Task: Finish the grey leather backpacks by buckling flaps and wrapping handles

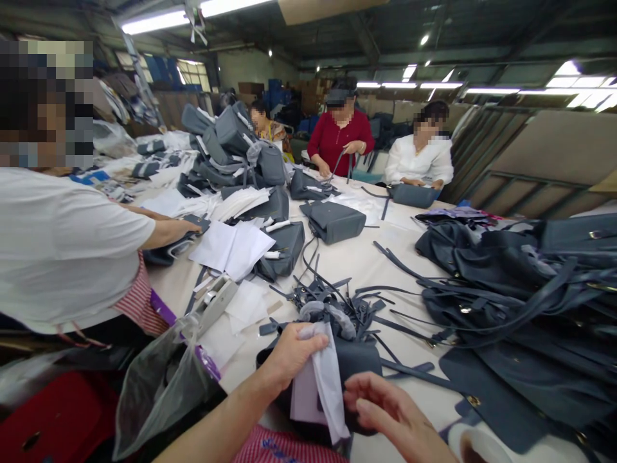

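At the table's near edge stands a dark blue-grey handbag (359,363). My left hand (289,357) is closed on a sheet of pale tissue paper (328,386) that hangs down over the bag's mouth. My right hand (385,408) sits just to the right of the paper, fingers curled against the bag's lower side; whether it grips anything is hidden. A wad of grey stuffing paper (325,315) lies right behind the bag among loose straps (337,292).
A heap of dark bags (525,302) fills the right side of the white table (366,257). More bags (332,222) and white sheets (236,247) lie mid-table. A person in a white shirt (62,251) works at left; three others sit at the far end. A plastic bag (154,386) hangs at the left edge.
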Demonstrator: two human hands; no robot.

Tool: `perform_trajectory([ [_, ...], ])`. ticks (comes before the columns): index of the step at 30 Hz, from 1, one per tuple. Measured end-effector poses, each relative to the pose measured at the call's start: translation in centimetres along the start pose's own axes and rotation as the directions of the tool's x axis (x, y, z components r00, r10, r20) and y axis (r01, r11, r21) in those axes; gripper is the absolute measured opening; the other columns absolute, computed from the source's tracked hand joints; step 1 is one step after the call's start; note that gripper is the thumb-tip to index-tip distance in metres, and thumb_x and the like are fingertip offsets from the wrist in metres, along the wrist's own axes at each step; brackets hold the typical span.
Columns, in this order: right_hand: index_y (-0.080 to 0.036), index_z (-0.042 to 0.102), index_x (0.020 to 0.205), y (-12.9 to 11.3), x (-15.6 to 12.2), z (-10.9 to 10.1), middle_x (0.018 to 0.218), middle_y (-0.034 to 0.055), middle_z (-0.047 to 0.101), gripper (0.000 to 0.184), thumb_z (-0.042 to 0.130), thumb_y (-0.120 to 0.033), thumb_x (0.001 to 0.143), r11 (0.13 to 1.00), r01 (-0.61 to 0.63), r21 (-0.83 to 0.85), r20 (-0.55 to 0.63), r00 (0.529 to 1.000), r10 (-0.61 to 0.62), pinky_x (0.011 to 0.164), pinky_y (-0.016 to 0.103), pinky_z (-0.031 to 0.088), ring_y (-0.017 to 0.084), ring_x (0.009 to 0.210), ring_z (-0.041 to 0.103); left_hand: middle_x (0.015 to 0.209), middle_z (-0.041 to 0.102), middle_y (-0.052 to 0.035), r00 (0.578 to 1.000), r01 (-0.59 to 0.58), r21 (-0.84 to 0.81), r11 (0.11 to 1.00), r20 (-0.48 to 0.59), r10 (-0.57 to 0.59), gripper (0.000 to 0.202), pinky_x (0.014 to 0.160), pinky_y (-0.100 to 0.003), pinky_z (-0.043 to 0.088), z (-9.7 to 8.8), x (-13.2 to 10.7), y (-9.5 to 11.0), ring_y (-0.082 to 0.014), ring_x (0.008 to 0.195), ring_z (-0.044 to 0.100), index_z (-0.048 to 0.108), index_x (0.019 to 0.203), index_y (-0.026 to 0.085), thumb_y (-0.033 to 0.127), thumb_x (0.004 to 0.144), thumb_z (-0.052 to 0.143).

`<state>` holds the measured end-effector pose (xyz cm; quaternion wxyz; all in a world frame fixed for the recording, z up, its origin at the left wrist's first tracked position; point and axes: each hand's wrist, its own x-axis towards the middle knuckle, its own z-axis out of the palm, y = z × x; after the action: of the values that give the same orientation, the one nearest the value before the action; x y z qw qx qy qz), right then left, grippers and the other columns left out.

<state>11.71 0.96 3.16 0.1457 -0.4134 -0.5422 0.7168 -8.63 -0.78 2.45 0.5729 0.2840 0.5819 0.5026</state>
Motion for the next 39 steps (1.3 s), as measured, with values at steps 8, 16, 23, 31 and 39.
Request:
perform_trajectory([
  [8,-0.019,0.058,0.083,-2.1,5.5,2.9,0.060,-0.0035,0.059,0.043,0.075,-0.055,0.066,0.982,0.141,0.126,-0.206,0.972,-0.113,0.048,0.021,0.036,0.011,0.054,0.050,0.053,0.045,0.0044,0.999,-0.018,-0.038,0.999,-0.034,0.017,0.017,0.050,-0.023,0.029,0.3,0.1,-0.1,-0.0084,0.048,0.038,0.055,0.060,0.015,0.028,0.062,0.066],
  [16,-0.019,0.055,0.096,-1.4,6.3,3.1,0.054,-0.0088,0.053,0.046,0.079,-0.046,0.066,0.965,0.209,0.161,-0.161,0.970,-0.183,0.045,0.018,0.032,0.008,0.046,0.046,0.060,0.057,0.0015,0.998,-0.041,-0.166,0.985,0.039,0.048,0.018,0.043,-0.018,0.036,-0.7,-1.0,0.4,-0.0089,0.049,0.049,0.062,0.076,0.014,0.019,0.059,0.064],
  [23,-0.021,0.052,0.102,-0.7,5.7,3.8,0.063,-0.0051,0.060,0.042,0.074,-0.042,0.073,0.951,0.266,0.159,-0.190,0.953,-0.235,0.048,0.020,0.041,0.012,0.053,0.058,0.066,0.065,-0.0058,0.920,0.209,-0.319,0.924,0.385,-0.074,0.026,0.044,-0.020,0.045,-2.2,-0.5,0.2,-0.0132,0.052,0.061,0.068,0.085,0.010,0.021,0.061,0.065],
  [31,-0.024,0.052,0.118,0.2,4.7,4.5,0.091,0.0039,0.071,0.055,0.074,-0.037,0.069,0.919,0.352,0.175,-0.284,0.912,-0.296,0.070,0.029,0.055,0.019,0.076,0.067,0.042,0.038,0.0094,0.983,0.121,-0.174,0.977,0.157,-0.094,0.028,0.037,-0.018,0.010,0.6,0.4,0.0,-0.0017,0.035,0.025,0.060,0.064,0.014,0.036,0.060,0.077],
  [39,-0.016,0.031,0.145,5.2,0.9,4.9,0.046,-0.0082,0.059,0.084,0.064,-0.027,0.069,1.000,0.015,-0.017,-0.083,0.996,-0.016,0.041,0.024,0.045,0.015,0.038,0.055,0.046,0.031,0.0116,0.994,0.090,-0.260,0.961,0.084,-0.070,0.032,0.043,-0.020,0.006,1.0,0.6,0.3,-0.0019,0.041,0.018,0.058,0.068,0.014,0.037,0.058,0.078],
])
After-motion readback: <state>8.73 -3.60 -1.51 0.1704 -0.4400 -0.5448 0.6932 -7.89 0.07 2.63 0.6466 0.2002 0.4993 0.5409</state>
